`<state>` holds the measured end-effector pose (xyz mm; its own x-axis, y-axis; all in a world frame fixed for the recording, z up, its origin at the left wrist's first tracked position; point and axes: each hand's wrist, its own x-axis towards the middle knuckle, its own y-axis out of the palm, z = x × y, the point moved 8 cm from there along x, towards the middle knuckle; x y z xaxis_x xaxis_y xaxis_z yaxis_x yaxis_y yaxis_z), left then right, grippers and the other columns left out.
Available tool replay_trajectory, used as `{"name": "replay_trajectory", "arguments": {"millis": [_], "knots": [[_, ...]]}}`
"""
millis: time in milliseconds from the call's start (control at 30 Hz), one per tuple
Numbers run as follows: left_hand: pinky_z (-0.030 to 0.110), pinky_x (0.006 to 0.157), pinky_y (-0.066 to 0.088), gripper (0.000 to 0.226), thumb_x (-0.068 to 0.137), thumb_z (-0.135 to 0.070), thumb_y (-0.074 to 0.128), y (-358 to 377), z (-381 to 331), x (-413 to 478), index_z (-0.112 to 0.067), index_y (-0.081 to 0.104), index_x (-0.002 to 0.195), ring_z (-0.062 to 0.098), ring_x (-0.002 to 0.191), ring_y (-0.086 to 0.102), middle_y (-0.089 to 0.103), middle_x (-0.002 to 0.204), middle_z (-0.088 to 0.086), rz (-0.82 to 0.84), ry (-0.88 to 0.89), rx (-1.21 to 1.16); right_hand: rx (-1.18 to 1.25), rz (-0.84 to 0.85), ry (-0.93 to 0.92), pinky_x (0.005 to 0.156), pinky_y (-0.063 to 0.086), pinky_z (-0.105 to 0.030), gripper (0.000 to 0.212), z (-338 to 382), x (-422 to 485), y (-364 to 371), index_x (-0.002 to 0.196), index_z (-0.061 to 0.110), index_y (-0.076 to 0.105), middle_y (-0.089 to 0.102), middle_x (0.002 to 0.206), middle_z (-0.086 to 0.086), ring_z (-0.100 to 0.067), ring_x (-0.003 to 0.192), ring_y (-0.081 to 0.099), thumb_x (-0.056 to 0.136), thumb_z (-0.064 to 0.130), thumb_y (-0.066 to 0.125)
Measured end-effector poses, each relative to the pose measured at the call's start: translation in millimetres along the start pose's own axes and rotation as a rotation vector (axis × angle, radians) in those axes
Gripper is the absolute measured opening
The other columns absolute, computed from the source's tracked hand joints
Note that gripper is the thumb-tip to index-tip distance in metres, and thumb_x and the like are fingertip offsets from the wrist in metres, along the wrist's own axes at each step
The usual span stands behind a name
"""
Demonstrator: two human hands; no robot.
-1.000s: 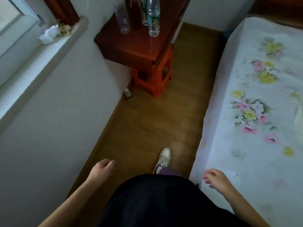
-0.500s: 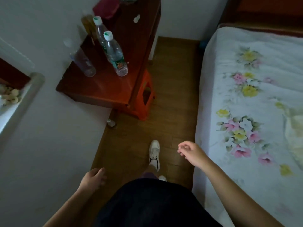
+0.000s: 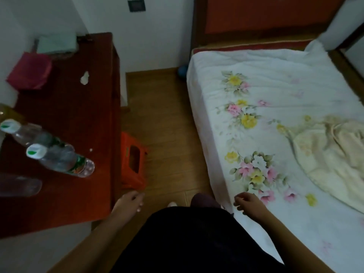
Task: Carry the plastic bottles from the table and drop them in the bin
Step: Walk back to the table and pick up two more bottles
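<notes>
On the dark red wooden table (image 3: pixel 78 119) at the left stand two clear plastic bottles with white caps: the nearer bottle (image 3: pixel 61 160) with a green and red label, and a second bottle (image 3: pixel 25 133) behind it. A third clear bottle (image 3: pixel 17 187) is at the left edge, cut off by the frame. My left hand (image 3: pixel 129 202) hangs by the table's near right corner, empty, fingers loosely curled. My right hand (image 3: pixel 249 202) hovers over the bed's edge, empty, fingers apart. No bin is in view.
An orange plastic stool (image 3: pixel 133 166) is tucked under the table's right side. A red box (image 3: pixel 29 71), a pale folded cloth (image 3: pixel 57 44) and a scrap of paper (image 3: pixel 84 77) lie on the table's far end. The flowered bed (image 3: pixel 275 107) fills the right; wooden floor (image 3: pixel 163 119) runs between.
I have walked forward to the table, so the bottles are now close at my left. My left hand has risen to the table's corner; my right hand stays near the bed edge.
</notes>
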<state>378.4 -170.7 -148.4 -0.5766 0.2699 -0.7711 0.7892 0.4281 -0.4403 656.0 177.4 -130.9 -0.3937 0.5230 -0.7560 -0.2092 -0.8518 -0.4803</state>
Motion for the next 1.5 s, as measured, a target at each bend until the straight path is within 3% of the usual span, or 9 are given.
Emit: {"name": "replay_trajectory", "arguments": {"millis": [200,533,667,967,1100,1167,1233,1333,1500], "knots": [[0.04,0.083,0.055,0.032,0.099,-0.042,0.053,-28.0,-86.7,52.8,-0.019,0.073,0.089,0.021,0.082,0.073,0.076,0.088,0.003,-0.011,0.07,0.025,0.096,0.008,0.059,0.062,0.047,-0.029,0.016,32.8,60.0,-36.5,0.104,0.003,0.066,0.074,0.095,-0.017,-0.022,0.073,0.064,0.098,0.013,0.055],[0.036,0.071,0.055,0.026,0.101,-0.035,0.054,-61.9,-89.8,84.6,-0.017,0.069,0.091,0.029,0.082,0.074,0.075,0.092,0.009,-0.203,-0.187,-0.258,-0.181,0.233,-0.201,0.07,0.049,-0.035,0.022,257.0,191.0,-65.9,0.091,0.001,0.067,0.072,0.095,-0.022,-0.036,0.087,0.069,0.097,0.018,0.055],[0.034,0.061,0.048,0.027,0.099,-0.031,0.058,-69.8,-72.2,55.6,-0.014,0.071,0.082,0.024,0.063,0.064,0.067,0.069,0.005,-0.461,-0.303,-0.45,-0.319,0.374,-0.337,0.093,0.054,-0.04,0.011,358.3,210.3,-34.1,0.095,0.021,0.066,0.073,0.098,-0.005,-0.023,0.096,0.07,0.099,0.025,0.056],[0.047,0.079,0.06,0.024,0.101,-0.032,0.054,-65.8,-30.7,-29.1,-0.014,0.069,0.095,0.019,0.076,0.075,0.078,0.087,0.005,-0.85,-0.427,-0.826,-0.564,0.664,-0.68,0.082,0.054,-0.024,0.016,515.6,150.3,96.6,0.113,0.025,0.063,0.071,0.104,0.007,-0.008,0.097,0.067,0.1,0.029,0.053],[0.049,0.076,0.059,0.027,0.098,-0.04,0.058,-81.2,-15.6,-62.6,-0.016,0.068,0.089,0.025,0.079,0.073,0.074,0.083,0.008,-1.013,-0.43,-0.879,-0.688,0.72,-0.816,0.091,0.056,-0.032,0.02,544.1,112.8,148.5,0.117,0.026,0.063,0.07,0.107,0.01,-0.007,0.099,0.067,0.1,0.031,0.052],[0.039,0.07,0.059,0.025,0.093,-0.045,0.064,-92.7,-10.4,-73.3,-0.02,0.067,0.093,0.021,0.083,0.072,0.073,0.085,0.002,-1.083,-0.431,-0.872,-0.741,0.742,-0.877,0.093,0.056,-0.034,0.023,553.3,95.2,172.2,0.119,0.026,0.063,0.07,0.109,0.011,-0.005,0.099,0.067,0.1,0.033,0.052],[0.027,0.072,0.057,0.039,0.085,-0.049,0.073,-105.2,-7.9,-77.0,-0.023,0.064,0.112,0.01,0.092,0.069,0.07,0.1,-0.007,-1.126,-0.41,-0.89,-0.757,0.771,-0.906,0.095,0.056,-0.036,0.023,560.1,78.2,194.2,0.119,0.027,0.063,0.07,0.109,0.011,-0.005,0.099,0.067,0.1,0.034,0.053],[0.036,0.088,0.059,0.085,0.07,-0.058,0.082,-125.9,-8.2,-71.2,-0.026,0.046,0.141,0.011,0.108,0.063,0.057,0.127,-0.012,-1.145,-0.32,-0.907,-0.753,0.818,-0.949,0.095,0.056,-0.04,0.023,567.2,56.9,224.1,0.117,0.032,0.064,0.069,0.111,0.011,-0.007,0.102,0.066,0.097,0.039,0.056],[0.041,0.103,0.051,0.106,0.06,-0.068,0.083,-154.2,-16.6,-59.7,-0.033,0.034,0.148,0.01,0.129,0.053,0.049,0.147,-0.009,-1.184,-0.274,-0.86,-0.76,0.864,-1.024,0.094,0.054,-0.038,0.034,573.7,18.3,256.5,0.126,0.027,0.059,0.066,0.112,0.012,-0.01,0.103,0.065,0.095,0.04,0.06]]}}
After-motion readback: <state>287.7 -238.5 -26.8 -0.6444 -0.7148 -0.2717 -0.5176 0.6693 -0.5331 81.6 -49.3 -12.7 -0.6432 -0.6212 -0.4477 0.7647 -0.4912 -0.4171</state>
